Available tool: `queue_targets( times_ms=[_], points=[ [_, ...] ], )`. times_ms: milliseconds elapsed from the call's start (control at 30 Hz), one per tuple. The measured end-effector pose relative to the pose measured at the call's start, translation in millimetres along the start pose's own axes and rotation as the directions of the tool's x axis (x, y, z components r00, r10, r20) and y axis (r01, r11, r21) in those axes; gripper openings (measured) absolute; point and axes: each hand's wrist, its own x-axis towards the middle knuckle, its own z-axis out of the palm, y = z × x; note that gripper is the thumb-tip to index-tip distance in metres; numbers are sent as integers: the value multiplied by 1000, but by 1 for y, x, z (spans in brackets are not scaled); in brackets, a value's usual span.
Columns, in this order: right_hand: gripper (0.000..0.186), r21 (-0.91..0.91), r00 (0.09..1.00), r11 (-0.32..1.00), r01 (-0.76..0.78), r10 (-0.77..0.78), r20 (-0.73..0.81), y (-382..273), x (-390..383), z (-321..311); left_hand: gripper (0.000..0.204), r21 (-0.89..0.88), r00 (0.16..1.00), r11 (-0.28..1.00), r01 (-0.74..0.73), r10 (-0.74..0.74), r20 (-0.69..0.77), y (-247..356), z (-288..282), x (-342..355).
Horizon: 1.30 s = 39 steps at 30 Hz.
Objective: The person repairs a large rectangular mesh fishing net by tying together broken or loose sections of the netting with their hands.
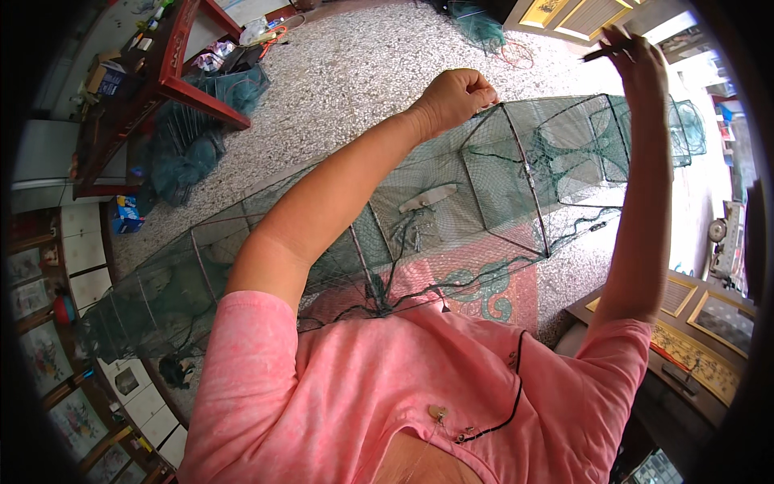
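A long green mesh fishing trap (500, 173) with dark rectangular frames stretches across in front of me, over my lap. My left hand (458, 98) is closed in a pinch at the far top corner of one of its frames, with the netting between the fingertips. Raised at the far right is my right hand (637, 64), closed round a slim dark pointed tool (597, 55) whose exact kind I cannot make out. A dark cord (484, 278) runs along the trap's near edge. Through the mesh a pale flat piece (429, 198) shows.
A red wooden table (165, 89) stands at the left, with more green netting (189, 153) heaped by its legs. Another net bundle (477, 28) lies on the speckled floor (355, 56) at the back. A wooden cabinet (701, 319) with gold panels is close on the right.
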Motion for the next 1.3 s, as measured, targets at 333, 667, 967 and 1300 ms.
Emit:
queue_targets(
  times_ms=[333,667,967,1300],
  points=[
    [16,454,967,890,-37,-83,243,-18,81,-76,19,-71,957,985,-155,167,235,5,-1,-1],
    [10,-590,731,592,549,3,683,-27,-110,41,15,-338,989,930,148,-133,67,-8,-6,4],
    [9,-737,785,378,560,41,618,2,-123,46,9,-416,978,891,184,-209,-14,-8,0,8],
    [7,-662,784,601,449,92,614,19,-119,50,10,-436,948,847,304,-314,50,-7,0,8]
  ],
)
